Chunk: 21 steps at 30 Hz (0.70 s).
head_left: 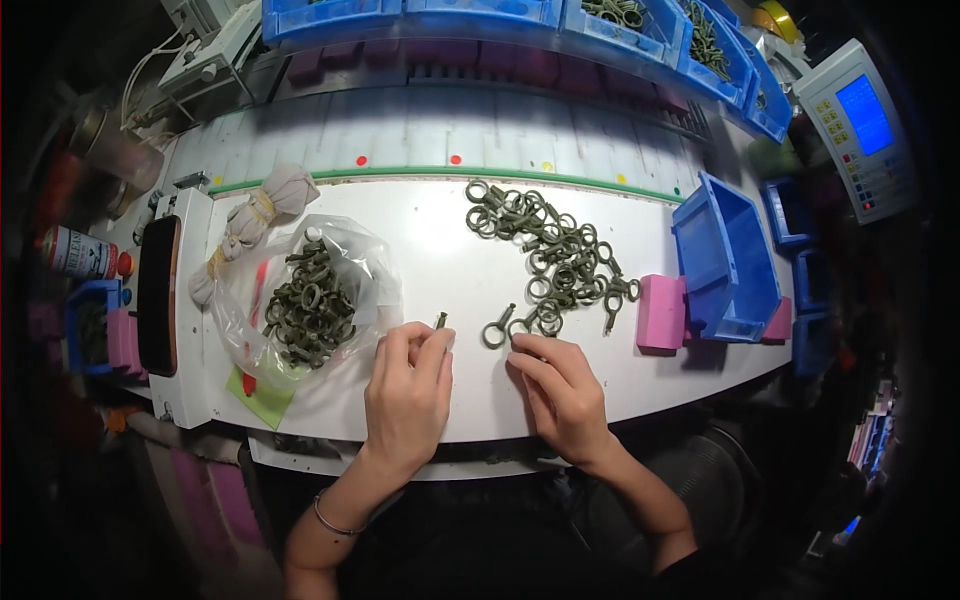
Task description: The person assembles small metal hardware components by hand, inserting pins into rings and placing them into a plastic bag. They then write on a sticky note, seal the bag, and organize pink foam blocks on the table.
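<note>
My left hand (408,395) is closed in a pinch round a small dark green ring-ended part; its stem (441,320) pokes up past the fingertips, and the rest is hidden. My right hand (565,395) is at the near edge of a loose pile of the same parts (565,255), its bent fingers against one ring-ended part (519,327). Another such part (494,333) lies just left of those fingertips. Beside my left hand, a clear plastic bag (375,275) lies open, with many matching parts (312,300) inside.
A blue bin (728,255) and a pink block (660,312) stand to the right. A phone (159,295) and a tied cloth bundle (255,220) are at the left. Blue bins (480,12) line the back. A keypad device (855,130) glows at the far right.
</note>
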Tool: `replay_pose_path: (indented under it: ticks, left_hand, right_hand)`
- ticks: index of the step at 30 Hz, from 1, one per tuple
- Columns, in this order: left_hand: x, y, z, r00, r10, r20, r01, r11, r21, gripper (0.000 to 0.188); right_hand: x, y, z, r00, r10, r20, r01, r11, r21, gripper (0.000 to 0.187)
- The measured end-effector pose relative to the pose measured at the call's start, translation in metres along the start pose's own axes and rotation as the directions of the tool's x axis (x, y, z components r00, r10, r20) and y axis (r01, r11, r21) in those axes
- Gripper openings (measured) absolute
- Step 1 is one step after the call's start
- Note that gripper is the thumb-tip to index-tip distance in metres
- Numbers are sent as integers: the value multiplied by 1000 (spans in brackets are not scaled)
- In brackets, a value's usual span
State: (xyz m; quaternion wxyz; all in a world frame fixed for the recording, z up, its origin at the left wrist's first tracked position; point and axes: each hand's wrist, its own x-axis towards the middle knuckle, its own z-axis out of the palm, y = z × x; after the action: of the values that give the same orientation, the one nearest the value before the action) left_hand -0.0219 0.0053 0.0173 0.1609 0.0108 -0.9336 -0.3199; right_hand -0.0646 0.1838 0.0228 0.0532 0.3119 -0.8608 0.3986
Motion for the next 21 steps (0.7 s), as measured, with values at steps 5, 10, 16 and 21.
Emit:
replay_pose_path:
  ticks: [5, 10, 16, 21]
  left_hand:
    - [0, -1, 3, 997, -40, -59, 40, 999, -6, 27]
    - [2, 3, 9, 987, -159, 10, 156, 950, -270, 31]
    - [12, 11, 7, 966, -185, 180, 254, 808, -532, 28]
    - [12, 18, 8, 964, -140, 225, 206, 929, -307, 31]
  right_hand:
    - [-7, 0, -9, 997, 8, -80, -1, 997, 78, 27]
    - [-17, 10, -26, 955, 102, -279, -111, 994, -17, 27]
    - [-21, 13, -22, 969, 125, -211, -141, 988, -62, 34]
    - [-13, 14, -10, 987, 34, -155, -60, 985, -163, 47]
